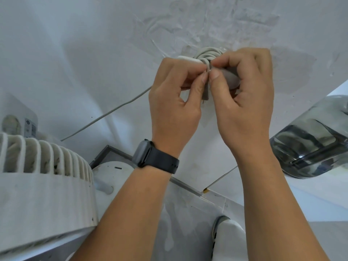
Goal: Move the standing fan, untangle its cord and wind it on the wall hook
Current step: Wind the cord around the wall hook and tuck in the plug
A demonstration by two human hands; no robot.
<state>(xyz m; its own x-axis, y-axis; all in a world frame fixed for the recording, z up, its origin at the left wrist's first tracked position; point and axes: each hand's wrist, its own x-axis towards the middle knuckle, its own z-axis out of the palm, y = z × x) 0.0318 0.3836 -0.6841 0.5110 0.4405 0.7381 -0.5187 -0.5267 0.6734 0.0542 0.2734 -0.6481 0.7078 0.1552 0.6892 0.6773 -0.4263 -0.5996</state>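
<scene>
L hand [174, 91] & R hand [243, 87] together, fingertips pinching grey rubbery cord [206, 56] — coiled loops, rough patched wall [188, 25], ribbed fan [43, 176]

Soft, even daylight, faint shadows, strong wide-angle bending at the edges.

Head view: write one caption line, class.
Both hands pinch the fan's cord, coiled against the wall.
</scene>
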